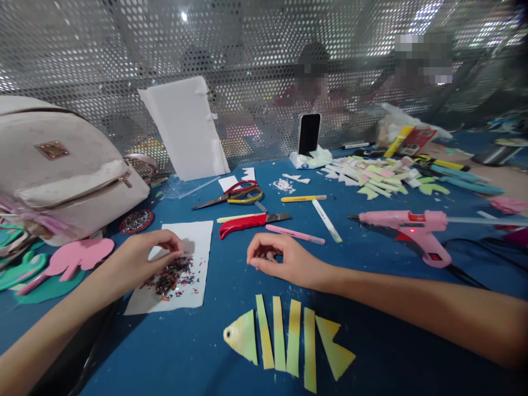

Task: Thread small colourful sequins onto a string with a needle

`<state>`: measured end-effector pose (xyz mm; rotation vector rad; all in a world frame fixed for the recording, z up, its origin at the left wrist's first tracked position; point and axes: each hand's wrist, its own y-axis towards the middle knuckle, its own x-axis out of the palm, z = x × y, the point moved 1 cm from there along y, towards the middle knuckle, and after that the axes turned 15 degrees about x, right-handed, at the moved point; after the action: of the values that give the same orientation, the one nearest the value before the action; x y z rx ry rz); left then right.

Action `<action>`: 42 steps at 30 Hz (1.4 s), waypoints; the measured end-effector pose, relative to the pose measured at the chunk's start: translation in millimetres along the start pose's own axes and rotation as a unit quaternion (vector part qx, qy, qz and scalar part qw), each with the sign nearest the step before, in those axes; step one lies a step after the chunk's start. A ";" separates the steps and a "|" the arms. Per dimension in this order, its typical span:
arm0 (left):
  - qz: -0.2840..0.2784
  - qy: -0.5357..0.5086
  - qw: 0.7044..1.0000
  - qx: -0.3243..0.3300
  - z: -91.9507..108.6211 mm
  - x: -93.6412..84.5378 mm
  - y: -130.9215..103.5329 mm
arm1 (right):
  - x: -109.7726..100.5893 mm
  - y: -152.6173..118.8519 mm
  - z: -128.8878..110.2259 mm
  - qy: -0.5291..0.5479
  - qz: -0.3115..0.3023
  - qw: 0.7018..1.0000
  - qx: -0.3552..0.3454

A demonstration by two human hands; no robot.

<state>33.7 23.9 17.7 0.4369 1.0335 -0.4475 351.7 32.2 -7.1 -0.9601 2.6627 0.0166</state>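
My left hand point(154, 256) is over a white paper sheet point(207, 236), its curled fingertips at a pile of dark and red glitter bits point(167, 280); whether it pinches any is too small to tell. My right hand point(280, 256) rests on the blue table with fingers curled together, and what they hold, if anything, is hidden. Below it lies a fish in separate green and yellow pieces: a head point(244, 336) with an eye, several strips point(294, 336) side by side, and a notched tail point(335, 352). A red-handled cutter point(243, 223) lies just beyond my hands.
Scissors point(239, 193), markers point(297, 234) and paper scraps point(282, 185) lie past the hands. A pink glue gun point(412, 223) with a cable sits right, a backpack point(74, 165) left. A phone point(309, 133) stands before a perforated metal screen point(256, 60), with people behind it.
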 end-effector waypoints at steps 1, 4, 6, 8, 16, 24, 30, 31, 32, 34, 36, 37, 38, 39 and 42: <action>0.001 -0.004 1.000 -0.017 0.7 -0.3 -0.7 | 0.1 0.0 0.0 -0.001 0.000 1.000 -0.001; 0.012 -0.029 0.998 -0.054 1.5 0.4 -3.0 | -0.1 0.0 0.1 -0.002 0.000 1.000 -0.004; 0.029 -0.047 0.997 -0.052 2.7 1.6 -3.1 | -0.6 0.3 0.6 -0.006 -0.001 1.000 -0.005; 0.051 -0.062 0.996 -0.038 7.5 3.9 -1.7 | -1.0 0.8 1.2 -0.010 -0.002 1.000 -0.005; 0.213 -0.246 0.944 -0.058 82.5 54.7 -2.9 | -0.6 -0.2 0.7 -0.015 0.007 0.999 -0.032; 0.223 -0.343 0.911 -0.059 110.7 83.2 -13.9 | -0.4 -8.8 -1.3 -0.026 0.036 0.989 -0.140; 0.236 -0.396 0.883 -0.087 108.0 83.4 -12.4 | 0.4 -12.3 -3.2 -0.024 0.075 0.976 -0.201; 0.231 -0.395 0.886 -0.080 107.3 83.6 -12.7 | 0.7 -12.8 -3.7 -0.025 0.080 0.973 -0.213; 0.225 -0.391 0.889 -0.074 106.8 83.7 -13.1 | 1.1 -13.2 -4.1 -0.026 0.084 0.971 -0.223; 0.219 -0.382 0.895 -0.075 107.2 83.6 -14.0 | 1.8 -13.6 -4.6 -0.031 0.088 0.967 -0.238; 0.222 -0.375 0.895 -0.091 109.5 83.1 -14.6 | 2.4 -13.5 -4.8 -0.039 0.088 0.964 -0.247; 0.224 -0.372 0.895 -0.099 111.1 82.8 -14.8 | 2.6 -13.4 -4.9 -0.041 0.088 0.963 -0.251; 0.224 -0.369 0.896 -0.102 112.7 82.5 -14.9 | 2.6 -13.3 -5.0 -0.042 0.088 0.962 -0.255; 0.222 -0.366 0.898 -0.101 114.0 82.2 -15.0 | 2.6 -13.1 -5.1 -0.042 0.088 0.961 -0.258; 0.212 -0.352 0.906 -0.098 115.0 81.8 -15.5 | 2.0 -12.8 -5.6 -0.039 0.086 0.961 -0.261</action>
<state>143.3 -63.4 -5.9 0.2703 0.2578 -0.0821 356.7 20.4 -1.2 -0.8359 2.7071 0.8120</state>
